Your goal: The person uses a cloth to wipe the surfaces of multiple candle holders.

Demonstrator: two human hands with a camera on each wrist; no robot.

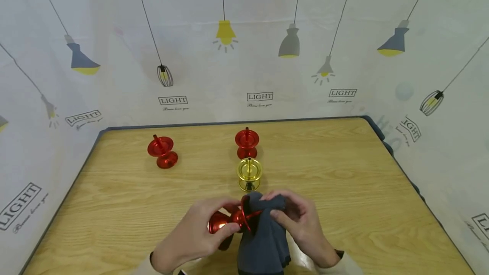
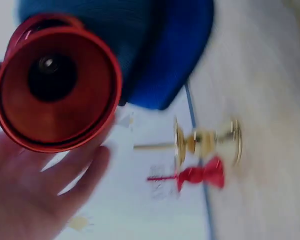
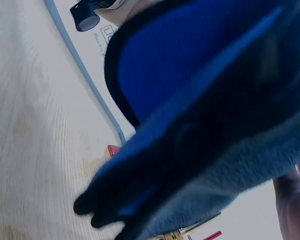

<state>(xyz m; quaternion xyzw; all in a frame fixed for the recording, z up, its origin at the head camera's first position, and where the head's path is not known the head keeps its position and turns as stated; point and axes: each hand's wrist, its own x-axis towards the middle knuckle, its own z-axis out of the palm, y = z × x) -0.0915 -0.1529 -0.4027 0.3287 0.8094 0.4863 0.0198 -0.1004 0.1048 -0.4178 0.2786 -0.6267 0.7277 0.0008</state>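
My left hand [image 1: 195,228] grips a shiny red candle holder [image 1: 219,223] by its stem and base, tipped on its side with the spike toward the right. The hollow underside of this red candle holder [image 2: 90,92] faces the camera in the left wrist view. My right hand [image 1: 305,224] pinches a dark blue-grey cloth [image 1: 263,241], which lies against the holder's dish and around the spike. Loose cloth hangs down toward the table edge. In the right wrist view the cloth [image 3: 200,145] hides the holder and most of the fingers.
Just beyond the hands stands a gold candle holder [image 1: 249,171], with an upright red candle holder [image 1: 246,140] behind it. Another red candle holder [image 1: 163,150] is at the back left of the wooden table [image 1: 324,160]. A lamp-printed curtain [image 1: 259,67] surrounds the table.
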